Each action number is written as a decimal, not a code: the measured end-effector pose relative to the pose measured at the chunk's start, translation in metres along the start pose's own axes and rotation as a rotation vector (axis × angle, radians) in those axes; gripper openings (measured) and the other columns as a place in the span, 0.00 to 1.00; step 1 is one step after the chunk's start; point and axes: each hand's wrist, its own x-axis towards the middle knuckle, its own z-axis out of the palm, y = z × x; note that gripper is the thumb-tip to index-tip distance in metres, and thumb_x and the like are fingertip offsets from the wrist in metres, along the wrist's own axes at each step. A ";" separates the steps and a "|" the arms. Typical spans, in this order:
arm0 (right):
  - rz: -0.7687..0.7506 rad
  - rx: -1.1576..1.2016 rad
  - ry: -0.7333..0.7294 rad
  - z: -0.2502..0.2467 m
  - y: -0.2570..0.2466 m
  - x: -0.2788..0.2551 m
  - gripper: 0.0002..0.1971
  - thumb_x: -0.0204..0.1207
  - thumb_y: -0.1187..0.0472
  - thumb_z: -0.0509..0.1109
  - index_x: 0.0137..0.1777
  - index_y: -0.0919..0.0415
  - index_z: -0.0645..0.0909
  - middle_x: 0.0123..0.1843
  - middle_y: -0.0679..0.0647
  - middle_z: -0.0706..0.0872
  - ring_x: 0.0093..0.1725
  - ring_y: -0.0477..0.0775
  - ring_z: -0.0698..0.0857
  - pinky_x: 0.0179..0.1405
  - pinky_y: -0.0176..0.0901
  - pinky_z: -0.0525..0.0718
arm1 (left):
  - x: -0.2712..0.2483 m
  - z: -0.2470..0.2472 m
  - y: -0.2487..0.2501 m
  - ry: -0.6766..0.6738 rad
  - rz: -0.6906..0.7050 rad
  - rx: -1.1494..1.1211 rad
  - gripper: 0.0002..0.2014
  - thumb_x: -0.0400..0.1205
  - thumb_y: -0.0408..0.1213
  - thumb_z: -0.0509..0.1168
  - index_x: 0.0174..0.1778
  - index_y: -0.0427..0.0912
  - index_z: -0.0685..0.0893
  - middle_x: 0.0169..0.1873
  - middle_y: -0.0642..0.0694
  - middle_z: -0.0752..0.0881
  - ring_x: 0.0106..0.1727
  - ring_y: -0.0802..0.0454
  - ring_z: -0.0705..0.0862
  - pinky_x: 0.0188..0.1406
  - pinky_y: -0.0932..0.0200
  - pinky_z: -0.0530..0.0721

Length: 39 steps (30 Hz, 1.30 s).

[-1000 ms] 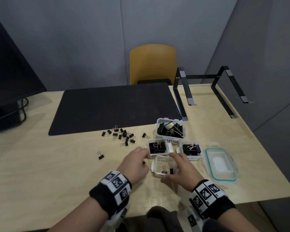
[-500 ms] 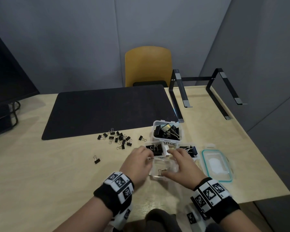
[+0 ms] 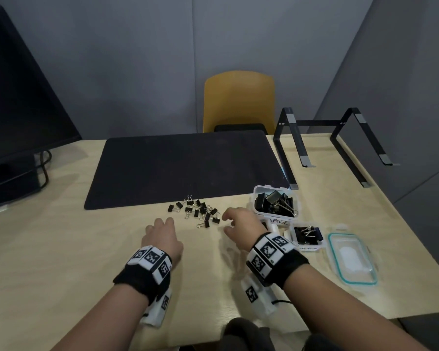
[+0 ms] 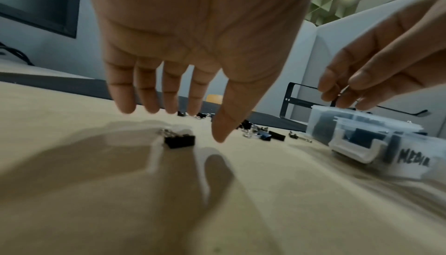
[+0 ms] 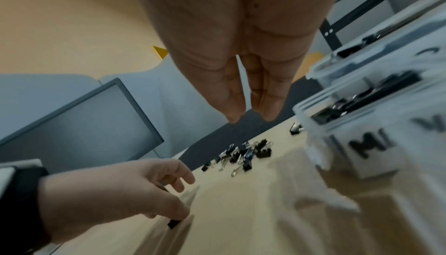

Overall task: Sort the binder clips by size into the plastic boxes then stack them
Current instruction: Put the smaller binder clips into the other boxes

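Several small black binder clips [image 3: 195,211] lie in a loose pile in front of the dark mat. One lone clip [image 4: 179,141] lies apart on the table. My left hand [image 3: 162,224] hovers just over it with straight fingers and the thumb pointing down, touching nothing. My right hand [image 3: 226,224] hangs over the table right of the pile, its fingers relaxed and empty. A box of large clips [image 3: 276,203] and a box of medium clips [image 3: 307,235] stand to the right. A clear small box [image 3: 229,252] shows faintly beside my right wrist.
A teal-rimmed lid [image 3: 350,257] lies at the far right near the table edge. A black laptop stand [image 3: 289,153] is behind the boxes, a dark mat [image 3: 183,168] mid-table, a monitor [image 3: 15,97] at the left, and a yellow chair [image 3: 238,102] beyond the table.
Both hands left the small clear box and moved left. My left hand now hovers above the lone clip, and my right hand is beside the pile.
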 end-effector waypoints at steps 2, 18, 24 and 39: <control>0.035 -0.034 -0.011 0.009 -0.008 0.012 0.15 0.77 0.67 0.61 0.63 0.59 0.78 0.62 0.57 0.79 0.59 0.57 0.80 0.56 0.44 0.78 | 0.004 -0.001 -0.006 -0.056 -0.027 0.008 0.17 0.77 0.36 0.62 0.62 0.42 0.71 0.60 0.42 0.75 0.60 0.42 0.75 0.53 0.52 0.79; 0.169 -0.298 -0.054 0.055 -0.029 0.048 0.22 0.73 0.70 0.67 0.67 0.61 0.70 0.59 0.60 0.81 0.60 0.62 0.81 0.52 0.51 0.82 | 0.026 0.001 -0.025 0.004 0.192 -0.015 0.10 0.78 0.37 0.59 0.50 0.39 0.82 0.47 0.44 0.81 0.48 0.43 0.81 0.47 0.53 0.81; 0.132 -0.226 0.014 0.047 -0.028 0.040 0.13 0.77 0.68 0.62 0.61 0.64 0.75 0.55 0.61 0.85 0.55 0.61 0.83 0.45 0.45 0.79 | 0.026 0.002 -0.022 0.033 0.228 -0.129 0.10 0.78 0.35 0.60 0.50 0.45 0.84 0.48 0.47 0.82 0.51 0.47 0.81 0.48 0.57 0.79; 0.097 0.165 0.104 -0.034 0.032 -0.033 0.04 0.67 0.65 0.70 0.39 0.57 0.78 0.36 0.50 0.82 0.37 0.50 0.80 0.39 0.42 0.81 | -0.008 0.000 0.046 0.069 0.544 -0.425 0.12 0.78 0.33 0.65 0.55 0.50 0.81 0.54 0.57 0.76 0.48 0.58 0.78 0.53 0.63 0.78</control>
